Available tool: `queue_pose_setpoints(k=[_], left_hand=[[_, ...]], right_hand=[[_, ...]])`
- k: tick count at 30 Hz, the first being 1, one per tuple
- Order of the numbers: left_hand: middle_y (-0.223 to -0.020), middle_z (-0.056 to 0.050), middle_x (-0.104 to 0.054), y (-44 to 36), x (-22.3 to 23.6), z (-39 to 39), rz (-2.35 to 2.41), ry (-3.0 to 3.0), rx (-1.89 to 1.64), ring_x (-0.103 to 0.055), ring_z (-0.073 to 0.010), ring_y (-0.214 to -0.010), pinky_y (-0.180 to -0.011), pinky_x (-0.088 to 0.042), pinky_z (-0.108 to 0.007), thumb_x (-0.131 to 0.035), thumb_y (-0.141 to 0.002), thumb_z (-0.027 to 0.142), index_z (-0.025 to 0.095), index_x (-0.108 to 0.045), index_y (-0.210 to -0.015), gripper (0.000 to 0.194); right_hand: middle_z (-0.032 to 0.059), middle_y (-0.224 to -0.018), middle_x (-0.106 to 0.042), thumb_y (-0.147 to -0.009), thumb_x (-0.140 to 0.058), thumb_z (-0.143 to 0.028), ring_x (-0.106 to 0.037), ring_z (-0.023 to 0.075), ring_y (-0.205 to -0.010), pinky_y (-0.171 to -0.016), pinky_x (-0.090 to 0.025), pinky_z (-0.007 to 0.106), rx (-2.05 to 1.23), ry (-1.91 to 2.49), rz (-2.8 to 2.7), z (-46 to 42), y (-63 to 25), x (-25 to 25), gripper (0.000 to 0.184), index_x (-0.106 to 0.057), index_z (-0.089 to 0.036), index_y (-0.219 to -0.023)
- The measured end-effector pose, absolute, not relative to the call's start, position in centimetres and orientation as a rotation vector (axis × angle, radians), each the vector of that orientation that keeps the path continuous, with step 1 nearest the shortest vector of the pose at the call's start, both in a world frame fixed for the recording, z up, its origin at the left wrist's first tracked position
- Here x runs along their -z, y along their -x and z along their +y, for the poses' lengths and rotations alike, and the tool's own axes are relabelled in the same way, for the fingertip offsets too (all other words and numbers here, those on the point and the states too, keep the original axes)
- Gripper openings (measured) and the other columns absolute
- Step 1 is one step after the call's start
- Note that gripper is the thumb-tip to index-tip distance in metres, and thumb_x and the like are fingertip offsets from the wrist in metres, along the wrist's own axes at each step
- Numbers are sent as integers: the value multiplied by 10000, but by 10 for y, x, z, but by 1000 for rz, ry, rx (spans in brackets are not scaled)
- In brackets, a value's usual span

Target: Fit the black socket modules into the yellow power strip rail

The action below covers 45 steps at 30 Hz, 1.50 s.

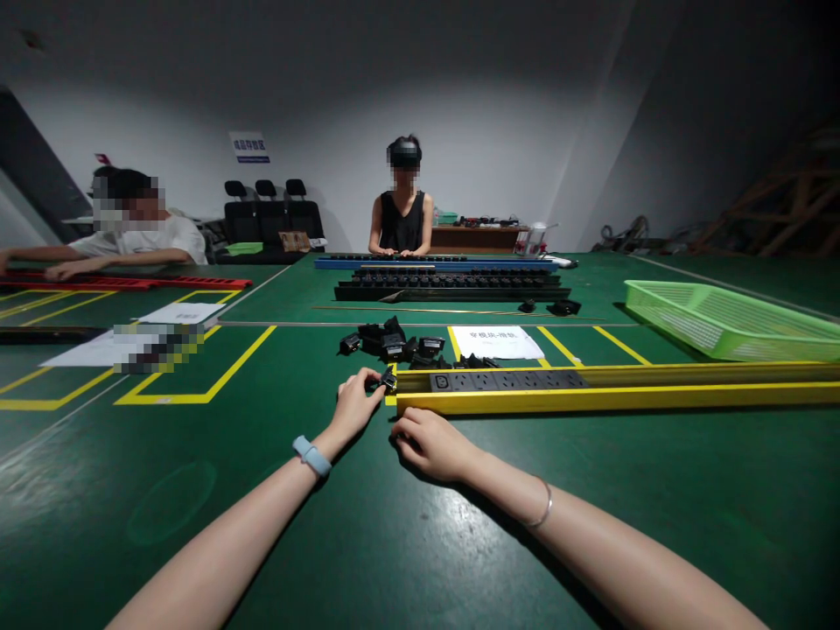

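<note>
A small black socket module (388, 380) is pinched in the fingers of my left hand (355, 404), right at the left end of the yellow channel rail (512, 402). Inside the rail sits a row of black socket modules (505, 381), set back from that end. My right hand (437, 444) rests on the table with curled fingers, close against the front wall of the rail near its left end. Whether those fingers hold anything is hidden. Beyond my left hand lies a loose pile of black modules (392, 341).
A white paper sign (497, 342) lies behind the rail. To the right is a green plastic basket (722, 328). Further back are black rails (452, 287) with modules and a blue rail (328, 262), where a person sits. Another person works at red rails (197, 283) on the left.
</note>
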State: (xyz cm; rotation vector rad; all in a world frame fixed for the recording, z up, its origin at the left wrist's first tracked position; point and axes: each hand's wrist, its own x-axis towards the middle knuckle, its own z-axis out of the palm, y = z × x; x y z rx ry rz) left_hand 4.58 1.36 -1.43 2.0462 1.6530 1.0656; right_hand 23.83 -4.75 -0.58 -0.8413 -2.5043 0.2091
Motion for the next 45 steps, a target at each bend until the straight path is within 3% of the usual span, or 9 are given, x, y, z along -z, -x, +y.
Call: queue_pose_setpoints(k=[5, 12, 21, 32, 45], left_hand=[[-1170, -70, -644, -48, 14, 13, 1604, -2072, -1016, -555, -244, -1144, -997, -370, -432, -587, -767, 239, 222, -510, -816, 93], [-900, -9, -645, -49, 11, 12, 1552, -2125, -943, -602, -206, -917, -883, -429, -364, -596, -739, 288, 224, -458, -753, 154], [-1097, -70, -563, -46, 17, 15, 1511, -1835, -1331, -576, -211, -1015, -915, -442, -372, -741, -668, 379, 204, -457, -1112, 555], [-1220, -106, -586, -45, 14, 13, 1063, -1708, -1235, -595, -219, -1094, -965, -463, -359, -683, -750, 370, 182, -492, -1214, 536], [-1228, -123, -589, -44, 13, 12, 1053, -1785, -1168, -558, -256, -1148, -1015, -411, -416, -668, -784, 387, 169, -531, -1200, 489]], right_hand=[[45, -878, -562, -864, -521, -170, -532, 163, -819, -745, -433, 268, -226, 838, -2502, -47, -238, 6, 124, -596, -183, -962], [49, -900, -575, -853, -527, -164, -539, 167, -831, -761, -438, 277, -215, 825, -2497, -48, -239, 4, 130, -598, -185, -961], [41, -878, -557, -861, -524, -174, -531, 162, -818, -737, -438, 268, -206, 848, -2503, -48, -239, 5, 121, -595, -186, -959], [50, -908, -566, -857, -518, -163, -533, 164, -845, -772, -445, 276, -239, 844, -2504, -48, -239, 3, 129, -593, -180, -961], [51, -907, -572, -858, -514, -167, -541, 171, -865, -798, -452, 278, -264, 839, -2493, -48, -239, 3, 128, -590, -185, -959]])
